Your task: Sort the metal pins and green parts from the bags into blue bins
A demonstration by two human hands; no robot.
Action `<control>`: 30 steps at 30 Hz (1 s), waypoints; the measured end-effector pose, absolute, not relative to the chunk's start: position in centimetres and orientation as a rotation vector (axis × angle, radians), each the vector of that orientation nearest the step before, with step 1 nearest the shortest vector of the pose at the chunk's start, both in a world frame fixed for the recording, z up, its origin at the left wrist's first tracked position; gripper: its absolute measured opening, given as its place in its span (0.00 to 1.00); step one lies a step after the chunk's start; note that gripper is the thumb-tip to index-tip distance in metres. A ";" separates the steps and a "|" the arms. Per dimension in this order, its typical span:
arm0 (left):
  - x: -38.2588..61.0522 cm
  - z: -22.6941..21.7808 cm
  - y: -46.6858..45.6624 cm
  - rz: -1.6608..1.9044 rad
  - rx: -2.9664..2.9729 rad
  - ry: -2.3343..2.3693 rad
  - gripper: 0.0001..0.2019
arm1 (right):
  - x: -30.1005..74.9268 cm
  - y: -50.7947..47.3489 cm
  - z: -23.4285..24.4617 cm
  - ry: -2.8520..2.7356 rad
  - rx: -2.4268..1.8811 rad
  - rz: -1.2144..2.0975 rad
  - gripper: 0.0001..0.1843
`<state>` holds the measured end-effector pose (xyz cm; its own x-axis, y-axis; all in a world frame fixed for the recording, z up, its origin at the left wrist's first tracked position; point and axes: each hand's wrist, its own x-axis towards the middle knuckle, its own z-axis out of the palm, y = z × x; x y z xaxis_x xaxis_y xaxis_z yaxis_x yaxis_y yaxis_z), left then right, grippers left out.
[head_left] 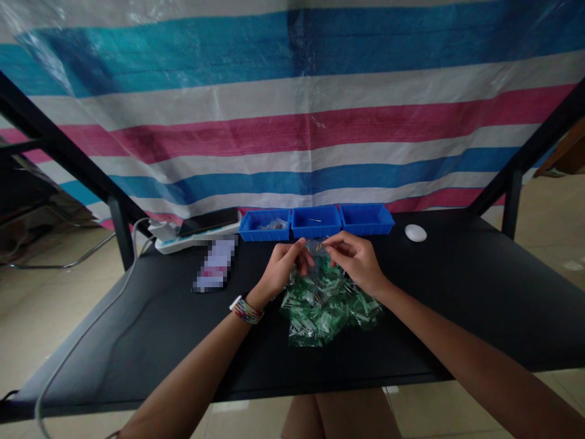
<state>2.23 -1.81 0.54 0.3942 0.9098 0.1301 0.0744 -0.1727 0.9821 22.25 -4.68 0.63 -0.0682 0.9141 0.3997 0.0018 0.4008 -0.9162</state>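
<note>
My left hand point(284, 266) and my right hand point(354, 256) meet above a heap of small clear bags holding green parts point(324, 305) in the middle of the black table point(457, 305). Both hands pinch one small clear bag point(315, 247) between them, with a thin metal piece at the right fingertips. A colourful band is on my left wrist. Three blue bins stand in a row just behind the hands: the left bin point(265, 224) holds a clear bag, the middle bin point(316, 221) holds a thin pin, the right bin point(366, 218) looks bare inside.
A white power strip point(171, 239) with a dark phone point(208, 221) on it lies at the back left, its cable running off the table's left edge. A blurred-out card point(214, 265) lies beside it. A white oval object point(415, 232) sits right of the bins. A striped tarp hangs behind.
</note>
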 end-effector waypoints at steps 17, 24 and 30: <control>2.3 1.2 -1.7 1.023 1.494 0.888 0.14 | 22.3 -4.5 0.2 -1.508 -0.908 0.853 0.15; 2.5 1.5 -2.0 1.013 1.571 0.894 0.14 | 22.2 -4.0 -0.2 -1.200 -0.900 1.370 0.25; 2.5 0.9 -1.8 0.986 1.583 0.868 0.15 | 22.0 -4.1 -0.1 -1.273 -0.888 1.375 0.16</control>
<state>2.47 -1.83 0.88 0.4015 0.9003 0.1682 0.0526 -0.2060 0.9771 22.01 -4.08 -0.14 -0.2099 0.9707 0.1171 -0.1913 0.0767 -0.9785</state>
